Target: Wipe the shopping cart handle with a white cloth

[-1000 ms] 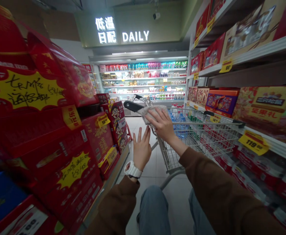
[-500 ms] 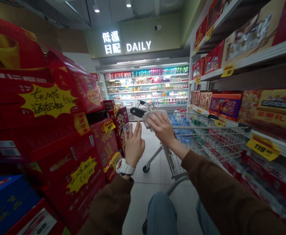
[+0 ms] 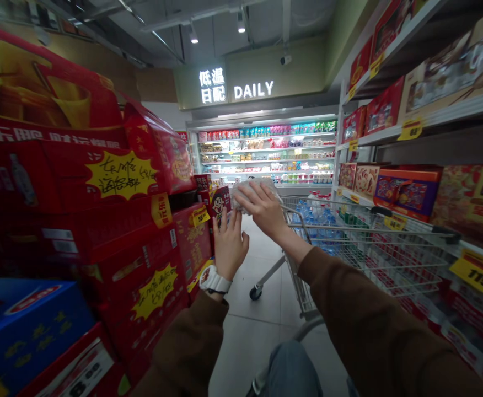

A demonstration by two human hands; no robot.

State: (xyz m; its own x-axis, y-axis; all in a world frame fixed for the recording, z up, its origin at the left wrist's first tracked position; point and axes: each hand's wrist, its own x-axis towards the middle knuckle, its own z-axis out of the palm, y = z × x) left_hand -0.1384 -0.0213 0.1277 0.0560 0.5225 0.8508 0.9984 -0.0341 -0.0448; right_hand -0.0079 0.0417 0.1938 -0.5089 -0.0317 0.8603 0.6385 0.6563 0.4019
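Note:
My right hand point(image 3: 263, 207) presses a light grey cloth point(image 3: 268, 186) over the near end of a shopping cart's handle, fingers laid across it. Cloth and fingers hide most of that handle. The metal wire shopping cart point(image 3: 374, 227) extends to the right, with a black caster at the foot of its slanted leg. Just left of the cloth, my left hand point(image 3: 230, 245) is raised with fingers stretched upward and the thumb apart, holding nothing. Its fingertips come close to the cloth; whether they touch it I cannot tell. A white watch point(image 3: 215, 280) is on the left wrist.
Stacked red gift boxes point(image 3: 113, 231) with yellow price signs line the left side, a blue box point(image 3: 35, 317) lower down. Shelves point(image 3: 452, 113) of boxed goods run along the right. Bottled water point(image 3: 318, 218) stands behind the cart. A lit refrigerated case point(image 3: 266, 146) is at the far end.
My right hand and the cloth have shifted left along the handle, covering the black end that showed before. My left hand stays open close by. The view has turned slightly left and up.

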